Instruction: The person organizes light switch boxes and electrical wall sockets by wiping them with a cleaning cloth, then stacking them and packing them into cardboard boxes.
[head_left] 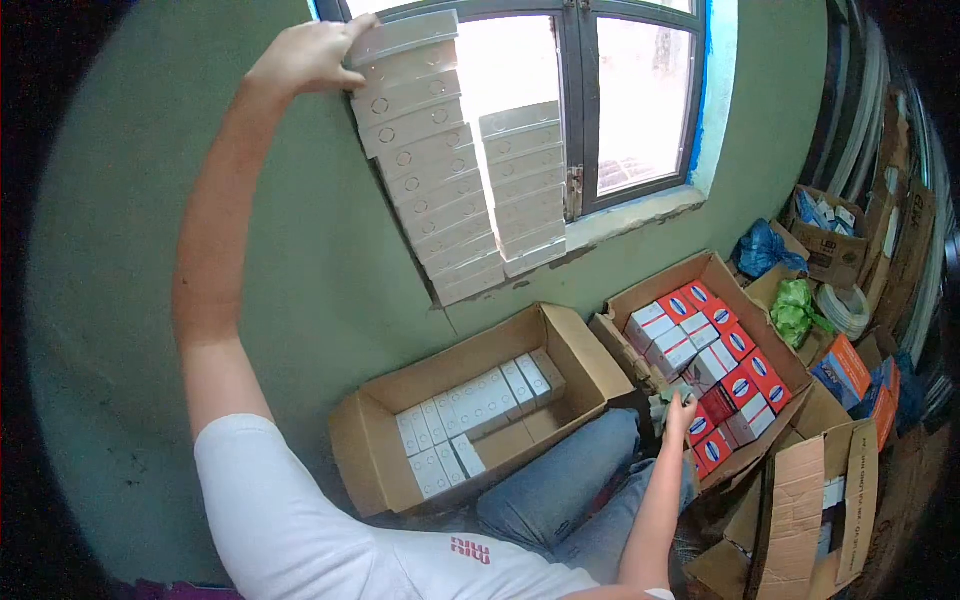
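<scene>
My left hand [308, 55] is raised high and grips the top white box [400, 35] of a tall stack of flat white boxes [432, 190] leaning on the windowsill. A shorter stack of the same boxes [523, 185] stands right beside it against the window. My right hand [681, 412] is low at my knee, fingers curled on a small dark grey object at the edge of a carton of red-and-white boxes [712, 355]. Between my arms an open cardboard carton [375, 455] holds rows of white boxes [470, 410].
A green wall and a dark-framed window [585, 100] face me. To the right stand more cartons [830, 250], blue and green plastic bags [790, 310], orange boxes [848, 370] and an open empty carton [810, 510]. My jeans-clad knee [570, 480] lies between the two cartons.
</scene>
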